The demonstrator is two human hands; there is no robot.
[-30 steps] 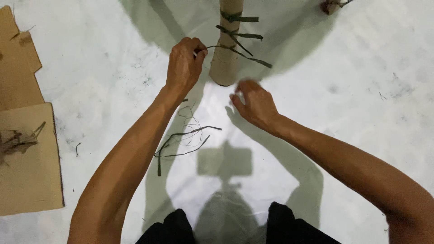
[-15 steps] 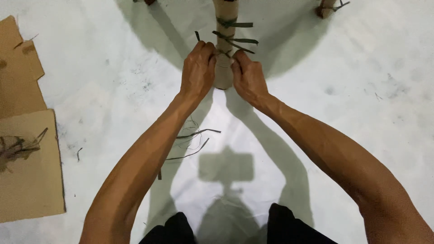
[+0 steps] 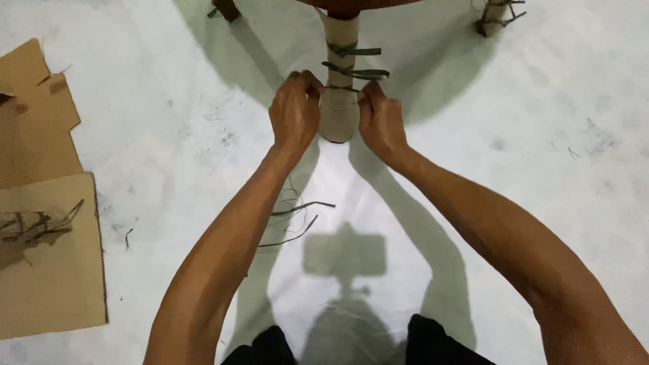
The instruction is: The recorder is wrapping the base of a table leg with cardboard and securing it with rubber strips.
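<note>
2 ties [image 3: 355, 61] done on post [image 3: 338, 108] — my left hand [image 3: 295, 111] & right hand [image 3: 380, 123] pinch 3rd strip [image 3: 343, 88], knot not yet tight imo.

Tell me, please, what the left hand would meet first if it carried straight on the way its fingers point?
Probably the paper-wrapped table leg: the left hand already sits against its side, fingers at a thin green strip tied around it.

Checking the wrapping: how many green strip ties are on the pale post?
3: top tie, middle tie, lowest tie between both hands; others may be hidden above.
</note>
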